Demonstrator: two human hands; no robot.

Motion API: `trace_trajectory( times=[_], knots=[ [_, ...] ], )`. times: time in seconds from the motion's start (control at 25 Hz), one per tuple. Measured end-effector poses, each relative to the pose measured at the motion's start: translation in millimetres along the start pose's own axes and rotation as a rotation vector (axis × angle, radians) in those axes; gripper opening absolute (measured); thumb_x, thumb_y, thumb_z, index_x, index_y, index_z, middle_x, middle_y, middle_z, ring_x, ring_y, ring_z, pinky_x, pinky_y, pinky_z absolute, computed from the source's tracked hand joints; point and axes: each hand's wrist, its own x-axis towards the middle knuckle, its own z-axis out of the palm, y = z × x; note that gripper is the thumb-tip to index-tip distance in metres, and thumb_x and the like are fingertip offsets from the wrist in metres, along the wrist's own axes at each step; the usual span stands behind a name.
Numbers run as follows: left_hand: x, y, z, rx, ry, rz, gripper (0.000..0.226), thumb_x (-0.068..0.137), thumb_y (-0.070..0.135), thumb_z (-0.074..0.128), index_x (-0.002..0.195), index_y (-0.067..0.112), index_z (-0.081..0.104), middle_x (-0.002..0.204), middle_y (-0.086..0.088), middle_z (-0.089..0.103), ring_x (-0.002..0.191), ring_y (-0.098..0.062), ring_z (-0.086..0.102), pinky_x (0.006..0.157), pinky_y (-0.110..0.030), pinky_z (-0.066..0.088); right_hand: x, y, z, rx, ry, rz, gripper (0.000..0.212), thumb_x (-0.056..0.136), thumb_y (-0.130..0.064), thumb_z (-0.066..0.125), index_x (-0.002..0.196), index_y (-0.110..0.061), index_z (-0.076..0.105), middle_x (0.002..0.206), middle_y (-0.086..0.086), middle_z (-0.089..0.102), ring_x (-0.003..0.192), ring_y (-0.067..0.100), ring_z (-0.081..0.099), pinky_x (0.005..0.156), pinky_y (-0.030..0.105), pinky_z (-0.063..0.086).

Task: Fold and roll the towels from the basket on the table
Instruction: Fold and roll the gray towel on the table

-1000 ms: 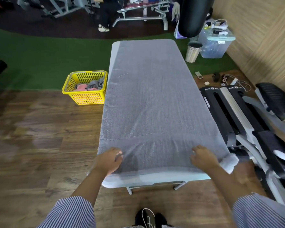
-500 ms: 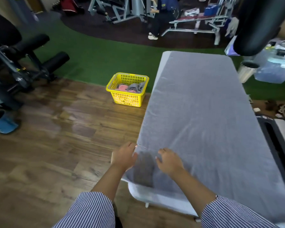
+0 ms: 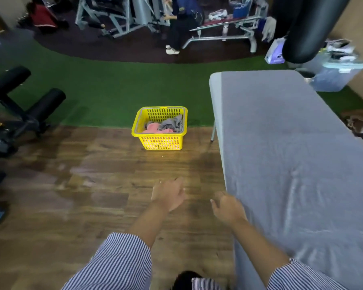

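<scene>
Yellow basket (image 3: 159, 128) w/ towels (image 3: 166, 126), on floor nr counter (image 3: 291, 164): both hands (image 3: 168, 194) (image 3: 228, 210) hanging, fingers loosely curled, gripping nothing; advising taking one towel only.

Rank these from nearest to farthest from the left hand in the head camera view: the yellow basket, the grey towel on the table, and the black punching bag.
From the left hand:
1. Grey towel, spread over the table just to the right, its near edge closest.
2. Yellow basket, on the floor ahead, at the edge of the green turf.
3. Black punching bag, hanging far ahead on the right, beyond the table's far end.
</scene>
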Motion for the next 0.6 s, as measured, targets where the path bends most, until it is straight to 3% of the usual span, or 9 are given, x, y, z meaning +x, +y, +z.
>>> trace_trajectory(
  times=[0.24, 0.6],
  knots=[
    [115.2, -19.6, -31.1, 0.033, -0.009, 0.17, 0.033, 0.095, 0.036, 0.042, 0.127, 0.031, 0.049, 0.128, 0.004, 0.059, 0.115, -0.023, 0.057, 0.095, -0.036, 0.038, 66.7, -2.8, -11.6, 0.056, 0.094, 0.237, 0.032, 0.094, -0.032, 0.043, 0.113, -0.01, 0.056, 0.115, 0.008, 0.058, 0.107, 0.028, 0.054, 0.085, 0.036, 0.046],
    [353.5, -35.6, -107.6, 0.064, 0.105, 0.309, 0.03, 0.096, 0.034, 0.04, 0.123, 0.027, 0.052, 0.124, 0.004, 0.06, 0.111, -0.021, 0.057, 0.085, -0.032, 0.038, 287.5, 4.4, -81.4, 0.078, 0.154, 0.288, 0.033, 0.094, -0.026, 0.042, 0.122, -0.01, 0.051, 0.122, 0.009, 0.053, 0.112, 0.029, 0.05, 0.087, 0.037, 0.045]
  ],
)
